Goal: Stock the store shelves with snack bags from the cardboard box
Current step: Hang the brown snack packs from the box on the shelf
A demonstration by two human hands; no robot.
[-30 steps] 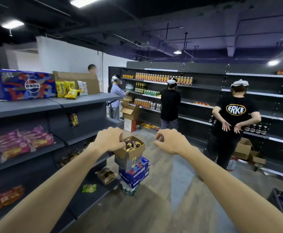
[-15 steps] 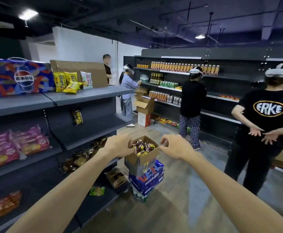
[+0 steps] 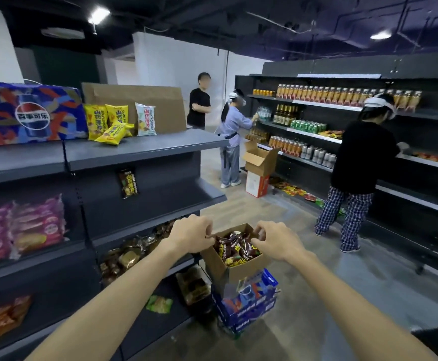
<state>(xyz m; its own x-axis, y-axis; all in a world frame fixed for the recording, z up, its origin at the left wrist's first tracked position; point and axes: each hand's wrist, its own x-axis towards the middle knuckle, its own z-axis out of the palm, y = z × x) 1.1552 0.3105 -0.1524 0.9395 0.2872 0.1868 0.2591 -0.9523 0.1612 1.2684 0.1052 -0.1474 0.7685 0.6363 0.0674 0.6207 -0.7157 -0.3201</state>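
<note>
Both hands reach out over the small open brown cardboard box [image 3: 235, 267]: the left hand [image 3: 190, 234] has its fingers curled at the box's near-left rim, seemingly pinching the top of a dark brown snack bag [image 3: 228, 247], and the right hand [image 3: 274, 241] curls its fingers down onto the bags at the right side, though whether it grips one cannot be told. The box, filled with glossy brown-and-yellow bags, sits on stacked blue drink cartons [image 3: 246, 306] on the floor beside the dark grey metal shelving unit [image 3: 134, 149].
</note>
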